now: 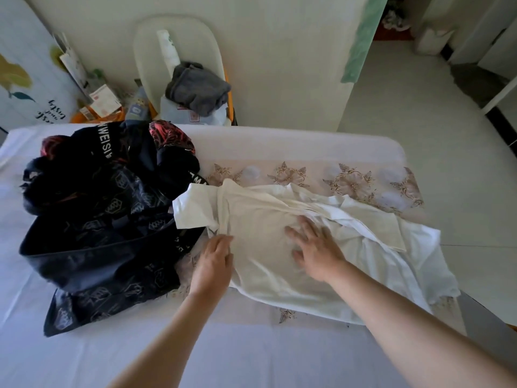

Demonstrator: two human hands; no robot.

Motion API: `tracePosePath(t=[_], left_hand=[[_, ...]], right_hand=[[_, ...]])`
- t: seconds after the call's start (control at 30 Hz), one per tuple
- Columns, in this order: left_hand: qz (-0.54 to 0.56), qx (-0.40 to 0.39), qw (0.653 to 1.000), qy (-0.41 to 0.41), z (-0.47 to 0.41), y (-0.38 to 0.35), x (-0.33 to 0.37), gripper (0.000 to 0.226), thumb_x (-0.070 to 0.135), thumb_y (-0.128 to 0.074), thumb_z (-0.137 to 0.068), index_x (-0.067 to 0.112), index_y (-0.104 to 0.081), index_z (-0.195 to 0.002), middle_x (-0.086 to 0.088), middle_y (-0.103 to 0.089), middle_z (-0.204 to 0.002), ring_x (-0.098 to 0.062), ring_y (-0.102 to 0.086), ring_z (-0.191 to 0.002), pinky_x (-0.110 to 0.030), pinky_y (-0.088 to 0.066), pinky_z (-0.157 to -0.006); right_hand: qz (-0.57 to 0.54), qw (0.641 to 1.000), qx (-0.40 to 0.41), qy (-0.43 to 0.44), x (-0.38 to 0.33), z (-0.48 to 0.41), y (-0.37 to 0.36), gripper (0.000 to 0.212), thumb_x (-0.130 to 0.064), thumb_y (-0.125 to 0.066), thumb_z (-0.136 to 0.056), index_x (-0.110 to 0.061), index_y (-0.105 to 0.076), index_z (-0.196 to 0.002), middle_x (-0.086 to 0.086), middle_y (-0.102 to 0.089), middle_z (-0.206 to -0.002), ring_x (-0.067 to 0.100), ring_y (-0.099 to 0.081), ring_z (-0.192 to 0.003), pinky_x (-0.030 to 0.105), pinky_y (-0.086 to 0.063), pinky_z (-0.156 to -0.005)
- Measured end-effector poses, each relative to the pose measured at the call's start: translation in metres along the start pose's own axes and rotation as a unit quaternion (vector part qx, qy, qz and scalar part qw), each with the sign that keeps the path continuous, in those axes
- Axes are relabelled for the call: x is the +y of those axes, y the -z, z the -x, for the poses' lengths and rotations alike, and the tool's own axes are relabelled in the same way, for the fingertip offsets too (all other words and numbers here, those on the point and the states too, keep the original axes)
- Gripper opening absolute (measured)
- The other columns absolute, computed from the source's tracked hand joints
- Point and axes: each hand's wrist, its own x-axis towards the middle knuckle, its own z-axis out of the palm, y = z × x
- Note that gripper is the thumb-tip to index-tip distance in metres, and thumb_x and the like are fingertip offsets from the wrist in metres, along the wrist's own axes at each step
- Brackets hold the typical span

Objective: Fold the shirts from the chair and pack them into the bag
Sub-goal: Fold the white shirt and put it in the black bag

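Note:
A white shirt (260, 219) lies spread on the bed, partly folded, one sleeve (193, 208) sticking out toward the bag. My right hand (316, 247) rests flat on the shirt's middle with fingers spread. At the shirt's left edge my left hand (215, 261) has its fingers curled on the fabric. A dark navy patterned bag (98, 219) with red lining sits slumped and open just left of the shirt. Behind the bed stands a white chair (179, 51) holding a grey garment (198, 88) on top of a pale blue one (179, 113).
The bed (251, 354) has a pale lilac sheet and a floral cloth (349, 180) under the shirt. Clutter of papers and boxes (98, 99) sits on the floor left of the chair. Tiled floor (419, 121) opens to the right.

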Motion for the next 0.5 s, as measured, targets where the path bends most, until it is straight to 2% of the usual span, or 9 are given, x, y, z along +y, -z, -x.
tracePosePath(t=[0.07, 0.1, 0.17, 0.23, 0.3, 0.33, 0.43, 0.47, 0.5], left_hand=[[-0.004, 0.041, 0.999, 0.019, 0.019, 0.001, -0.003, 0.035, 0.012, -0.068, -0.086, 0.008, -0.057, -0.119, -0.009, -0.055, -0.121, -0.031, -0.052, -0.112, -0.046, -0.048, -0.093], [-0.018, 0.051, 0.997, 0.048, 0.028, 0.001, -0.003, 0.04, 0.019, -0.074, -0.082, 0.008, -0.056, -0.116, -0.01, -0.054, -0.116, -0.032, -0.051, -0.108, -0.047, -0.048, -0.091], [-0.025, 0.043, 0.989, 0.142, 0.041, 0.0, 0.0, 0.045, 0.031, -0.078, -0.077, 0.009, -0.054, -0.109, -0.011, -0.055, -0.11, -0.034, -0.052, -0.103, -0.047, -0.048, -0.088], [0.008, 0.029, 0.98, 0.197, 0.048, -0.003, 0.0, 0.03, 0.028, -0.071, -0.084, 0.01, -0.058, -0.103, -0.011, -0.059, -0.103, -0.035, -0.054, -0.099, -0.044, -0.046, -0.084], [0.05, 0.06, 0.976, 0.203, 0.051, -0.001, 0.001, 0.01, 0.018, -0.061, -0.091, 0.008, -0.062, -0.094, -0.01, -0.061, -0.094, -0.032, -0.055, -0.091, -0.037, -0.042, -0.074], [0.065, 0.081, 0.972, 0.211, 0.051, 0.002, 0.003, 0.011, 0.015, -0.056, -0.094, 0.007, -0.063, -0.091, -0.009, -0.062, -0.091, -0.028, -0.055, -0.086, -0.034, -0.039, -0.07], [0.141, 0.131, 0.943, 0.273, 0.047, 0.021, 0.009, 0.023, 0.017, -0.047, -0.098, 0.005, -0.064, -0.088, -0.006, -0.066, -0.084, -0.023, -0.053, -0.078, -0.032, -0.035, -0.066], [0.188, 0.141, 0.924, 0.301, 0.045, 0.027, 0.008, 0.025, 0.02, -0.047, -0.098, 0.006, -0.063, -0.085, -0.004, -0.064, -0.079, -0.025, -0.055, -0.076, -0.034, -0.036, -0.065], [0.244, 0.15, 0.902, 0.325, 0.044, 0.033, 0.006, 0.026, 0.022, -0.046, -0.098, 0.007, -0.062, -0.083, -0.003, -0.062, -0.075, -0.026, -0.056, -0.075, -0.035, -0.038, -0.065]], right_hand=[[0.006, 0.999, 0.008, -0.041, -0.008, 0.01, -0.003, 0.063, -0.037, -0.045, -0.098, -0.024, -0.025, -0.156, 0.018, -0.004, -0.165, 0.035, -0.005, -0.152, 0.051, -0.01, -0.122], [0.009, 0.999, 0.035, -0.039, -0.014, 0.016, -0.004, 0.062, -0.034, -0.05, -0.095, -0.02, -0.032, -0.152, 0.02, -0.012, -0.163, 0.038, -0.012, -0.151, 0.052, -0.016, -0.121], [-0.006, 0.996, 0.084, 0.008, -0.028, 0.028, -0.009, 0.056, -0.034, -0.06, -0.085, -0.018, -0.049, -0.137, 0.018, -0.037, -0.15, 0.039, -0.038, -0.138, 0.049, -0.038, -0.11], [-0.028, 0.991, 0.095, 0.086, -0.045, 0.044, -0.017, 0.049, -0.045, -0.061, -0.078, -0.022, -0.056, -0.121, 0.007, -0.048, -0.128, 0.029, -0.054, -0.114, 0.04, -0.048, -0.093], [-0.029, 0.989, 0.076, 0.122, -0.059, 0.059, -0.021, 0.05, -0.057, -0.058, -0.073, -0.027, -0.057, -0.112, 0.001, -0.049, -0.114, 0.022, -0.053, -0.099, 0.035, -0.048, -0.084], [-0.019, 0.989, 0.077, 0.124, -0.063, 0.063, -0.022, 0.049, -0.058, -0.058, -0.071, -0.028, -0.059, -0.11, 0.0, -0.049, -0.109, 0.021, -0.052, -0.094, 0.034, -0.048, -0.081], [-0.001, 0.983, 0.133, 0.127, -0.063, 0.068, -0.029, 0.023, -0.04, -0.061, -0.073, -0.028, -0.065, -0.092, -0.002, -0.051, -0.093, 0.021, -0.055, -0.08, 0.034, -0.049, -0.069], [-0.003, 0.98, 0.148, 0.13, -0.061, 0.069, -0.029, 0.015, -0.033, -0.056, -0.076, -0.026, -0.066, -0.085, -0.002, -0.052, -0.088, 0.022, -0.056, -0.076, 0.034, -0.047, -0.065], [-0.004, 0.977, 0.165, 0.133, -0.058, 0.07, -0.029, 0.015, -0.029, -0.05, -0.079, -0.024, -0.065, -0.077, -0.002, -0.052, -0.083, 0.023, -0.057, -0.071, 0.033, -0.045, -0.061]])
